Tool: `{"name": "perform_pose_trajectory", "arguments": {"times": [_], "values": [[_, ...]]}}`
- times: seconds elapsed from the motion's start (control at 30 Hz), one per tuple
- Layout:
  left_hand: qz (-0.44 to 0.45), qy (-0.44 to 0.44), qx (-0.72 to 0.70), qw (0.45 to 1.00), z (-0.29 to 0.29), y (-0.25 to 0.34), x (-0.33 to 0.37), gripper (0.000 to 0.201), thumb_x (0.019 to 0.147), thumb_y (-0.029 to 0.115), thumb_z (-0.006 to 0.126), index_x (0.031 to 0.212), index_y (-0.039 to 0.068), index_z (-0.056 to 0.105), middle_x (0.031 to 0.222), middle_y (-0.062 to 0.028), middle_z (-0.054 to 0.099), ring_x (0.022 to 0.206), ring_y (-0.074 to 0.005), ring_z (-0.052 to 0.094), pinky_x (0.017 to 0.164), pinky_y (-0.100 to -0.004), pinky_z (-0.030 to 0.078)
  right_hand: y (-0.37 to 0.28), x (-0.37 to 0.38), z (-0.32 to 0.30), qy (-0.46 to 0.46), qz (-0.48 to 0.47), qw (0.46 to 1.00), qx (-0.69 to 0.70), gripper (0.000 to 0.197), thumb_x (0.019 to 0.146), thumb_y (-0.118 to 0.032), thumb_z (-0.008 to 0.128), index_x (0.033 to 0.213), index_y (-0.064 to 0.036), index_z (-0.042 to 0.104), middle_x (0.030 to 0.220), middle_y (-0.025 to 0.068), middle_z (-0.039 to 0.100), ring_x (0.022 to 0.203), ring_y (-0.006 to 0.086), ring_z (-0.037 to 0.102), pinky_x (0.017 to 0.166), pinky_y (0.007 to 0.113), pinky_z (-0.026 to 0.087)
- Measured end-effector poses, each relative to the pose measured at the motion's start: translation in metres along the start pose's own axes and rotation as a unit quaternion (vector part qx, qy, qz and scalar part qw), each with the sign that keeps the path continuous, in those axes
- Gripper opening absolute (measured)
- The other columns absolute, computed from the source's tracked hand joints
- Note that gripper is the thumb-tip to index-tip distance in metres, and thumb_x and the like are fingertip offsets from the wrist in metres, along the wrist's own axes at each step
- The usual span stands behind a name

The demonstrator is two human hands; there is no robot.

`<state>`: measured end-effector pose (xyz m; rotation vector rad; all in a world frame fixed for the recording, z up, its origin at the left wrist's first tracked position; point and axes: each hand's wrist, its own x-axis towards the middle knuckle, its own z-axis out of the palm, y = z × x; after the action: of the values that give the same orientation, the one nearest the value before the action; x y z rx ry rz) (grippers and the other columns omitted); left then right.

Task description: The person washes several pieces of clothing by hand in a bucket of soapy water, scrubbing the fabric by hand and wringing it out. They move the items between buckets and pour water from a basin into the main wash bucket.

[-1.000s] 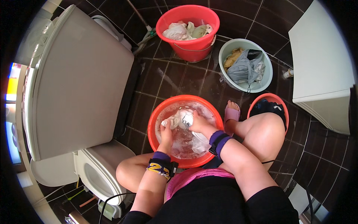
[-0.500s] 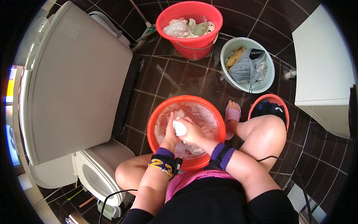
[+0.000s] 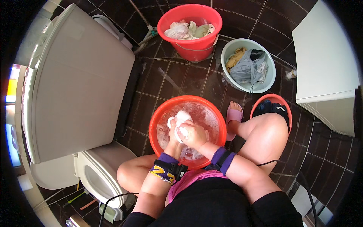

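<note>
An orange basin of soapy water sits on the dark tiled floor between my knees. Over it, my left hand and my right hand are pressed together around a wet white cloth. Both hands grip the cloth, which bunches up above my fingers. Foam covers the water around it. I wear a purple and yellow band on the left wrist and a purple band on the right.
A red bucket with laundry stands at the back, a pale green basin with grey and yellow clothes to its right. A small orange basin with dark cloth is by my right knee. White appliance left, toilet lower left, white cabinet right.
My hands have drawn together, bunching the spread white cloth into a tight wad and shifting it slightly left and back in the basin.
</note>
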<state>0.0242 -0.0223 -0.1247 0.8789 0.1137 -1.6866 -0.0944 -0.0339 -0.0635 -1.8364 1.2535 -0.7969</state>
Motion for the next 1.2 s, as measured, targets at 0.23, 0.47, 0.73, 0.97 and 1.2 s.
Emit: {"name": "perform_pose_trajectory", "arguments": {"times": [0.23,0.47,0.73,0.97,1.2], "values": [[0.014,0.117,0.088,0.989,0.033,-0.013,-0.019,0.042,0.092,0.037,0.034,0.109,0.006,0.054,0.102,-0.0104,0.063,0.094,-0.0258,0.062,0.084,-0.0403,0.051,0.057,0.015,0.0,0.022,0.193,0.976,0.102,0.024,0.084,-0.033,0.063,0.088,-0.0086,0.062,0.078,0.0127,0.065,0.073,0.0292,0.064,0.064,0.039,0.048],[0.095,0.063,0.069,0.991,0.06,0.041,-0.064,0.044,0.09,0.041,0.035,0.108,0.007,0.056,0.104,-0.0093,0.063,0.096,-0.0267,0.062,0.086,-0.0405,0.049,0.014,0.009,-0.051,-0.004,0.192,0.981,-0.04,0.048,0.086,-0.057,0.049,0.09,-0.0093,0.055,0.086,0.0152,0.064,0.085,0.0292,0.061,0.068,0.042,0.047],[-0.063,0.013,0.064,0.996,0.077,0.033,-0.106,0.041,0.087,0.035,0.041,0.114,0.008,0.056,0.113,-0.0105,0.061,0.103,-0.0279,0.06,0.091,-0.0429,0.048,0.046,0.027,-0.001,-0.106,0.432,0.601,0.664,0.036,0.091,-0.039,0.054,0.105,-0.0065,0.058,0.097,0.0093,0.064,0.091,0.0214,0.062,0.082,0.042,0.052],[0.006,0.112,0.084,0.99,-0.023,0.044,-0.074,0.041,0.093,0.035,0.041,0.12,0.005,0.052,0.117,-0.0108,0.059,0.105,-0.0274,0.06,0.092,-0.0438,0.048,-0.037,0.026,-0.027,-0.158,0.284,0.737,0.593,0.034,0.082,-0.01,0.068,0.113,-0.0008,0.054,0.101,0.0091,0.064,0.093,0.0175,0.063,0.083,0.031,0.052],[0.068,0.198,0.356,0.911,-0.022,0.019,-0.045,0.042,0.086,0.015,0.056,0.125,0.006,0.044,0.11,-0.0097,0.06,0.09,-0.0259,0.063,0.068,-0.037,0.054,0.019,0.025,-0.033,-0.181,0.03,0.933,0.31,0.067,0.075,-0.009,0.069,0.131,0.0033,0.037,0.121,0.0153,0.057,0.11,0.0258,0.056,0.093,0.035,0.045]]}}
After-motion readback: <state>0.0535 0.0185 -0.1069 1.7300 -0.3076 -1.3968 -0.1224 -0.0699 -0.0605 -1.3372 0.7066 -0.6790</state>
